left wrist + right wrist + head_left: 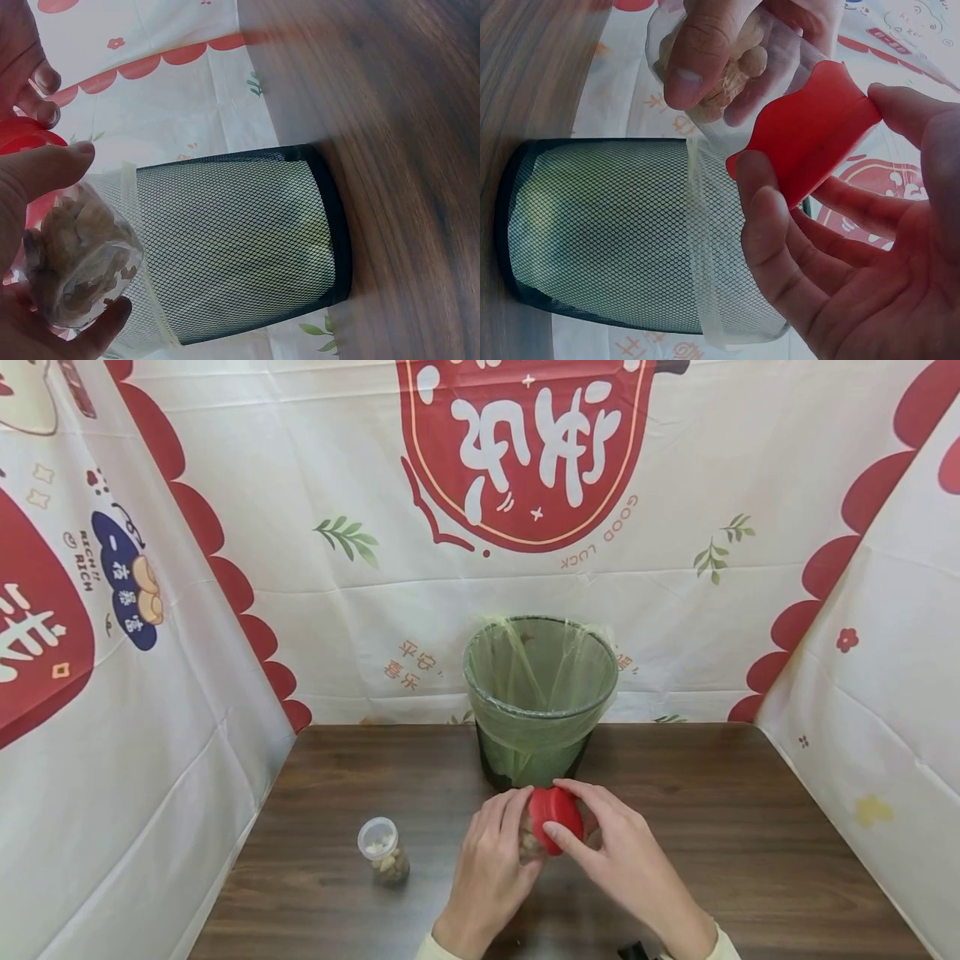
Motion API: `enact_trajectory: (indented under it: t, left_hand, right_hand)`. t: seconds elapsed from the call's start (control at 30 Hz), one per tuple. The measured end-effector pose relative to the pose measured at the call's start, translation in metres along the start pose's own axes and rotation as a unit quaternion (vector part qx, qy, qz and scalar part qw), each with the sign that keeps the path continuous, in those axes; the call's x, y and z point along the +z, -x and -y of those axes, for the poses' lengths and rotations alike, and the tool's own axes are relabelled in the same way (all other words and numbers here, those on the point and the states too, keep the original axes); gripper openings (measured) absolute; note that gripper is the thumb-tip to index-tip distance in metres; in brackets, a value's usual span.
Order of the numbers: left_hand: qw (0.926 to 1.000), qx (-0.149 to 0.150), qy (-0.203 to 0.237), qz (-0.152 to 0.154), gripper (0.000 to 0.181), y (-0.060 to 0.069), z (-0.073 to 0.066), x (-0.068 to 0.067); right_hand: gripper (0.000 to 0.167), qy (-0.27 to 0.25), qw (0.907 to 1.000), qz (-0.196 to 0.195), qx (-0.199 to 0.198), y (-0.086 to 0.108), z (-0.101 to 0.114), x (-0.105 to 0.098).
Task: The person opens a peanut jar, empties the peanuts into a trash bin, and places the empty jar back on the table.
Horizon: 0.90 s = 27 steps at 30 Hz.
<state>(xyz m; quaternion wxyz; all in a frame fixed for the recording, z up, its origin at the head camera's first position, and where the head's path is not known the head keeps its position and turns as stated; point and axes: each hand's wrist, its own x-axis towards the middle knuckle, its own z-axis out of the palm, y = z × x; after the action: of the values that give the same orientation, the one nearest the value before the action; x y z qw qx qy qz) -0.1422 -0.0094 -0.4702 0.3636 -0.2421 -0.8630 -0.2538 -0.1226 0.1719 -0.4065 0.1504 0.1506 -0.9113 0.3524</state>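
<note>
Tilted on its side in front of the bin, a clear plastic jar point(90, 255) holds tan, nut-like pieces. My left hand point(491, 856) grips the jar's body, thumb on one side and fingers on the other. A red lid point(810, 139) with a wavy edge is at the jar's mouth; whether it is screwed tight I cannot tell. My right hand point(626, 852) pinches this lid between thumb and fingertips. To the left, a smaller clear container point(388, 863) with pale pieces inside stands on the table, its top whitish and translucent.
Behind the hands stands a dark mesh bin point(534, 752) lined with a pale green bag point(517, 718) folded over its rim. The brown wooden table point(315, 793) is bordered by printed white cloth point(270, 527) at the back and both sides. A small black object point(633, 951) lies near the right wrist.
</note>
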Motion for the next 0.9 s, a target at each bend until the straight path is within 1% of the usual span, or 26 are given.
enact_trajectory:
  t: [0.2, 0.4, 0.47, 0.57, 0.67, 0.73, 0.8, 0.9]
  left_hand:
    - [0.9999, -0.005, -0.005, 0.012, 0.079, -0.001, -0.001, -0.002]
    - [1.0000, 0.004, -0.008, -0.001, 0.080, -0.002, 0.001, 0.000]
    - [1.0000, 0.002, -0.003, 0.003, 0.081, -0.001, 0.001, 0.000]
    - [0.9999, -0.003, 0.007, 0.013, 0.082, -0.001, 0.001, -0.001]
    - [0.9996, -0.009, 0.014, 0.021, 0.082, 0.000, 0.001, -0.002]
    - [0.9995, -0.013, 0.014, 0.023, 0.081, 0.000, 0.001, -0.003]
    - [0.9995, -0.018, 0.011, 0.024, 0.081, 0.001, 0.001, -0.003]
    - [0.9995, -0.020, 0.005, 0.023, 0.081, 0.000, 0.001, -0.003]
  right_hand:
    - [0.054, -0.007, 1.0000, -0.001, -0.006, -0.001, -0.002, 0.000]
    - [0.053, -0.014, 0.9993, -0.011, -0.034, -0.002, -0.006, 0.001]
    - [0.054, -0.020, 0.9984, -0.012, -0.052, -0.001, -0.007, 0.001]
    - [0.059, -0.020, 0.9954, -0.011, -0.093, 0.000, -0.009, -0.001]
    - [0.064, -0.004, 0.9901, -0.009, -0.140, 0.001, -0.010, -0.003]
    - [0.068, 0.001, 0.9865, -0.004, -0.164, 0.001, -0.011, -0.005]
    - [0.070, 0.004, 0.9844, 0.002, -0.176, 0.001, -0.011, -0.006]
    - [0.073, 0.012, 0.9856, 0.008, -0.168, 0.000, -0.011, -0.006]
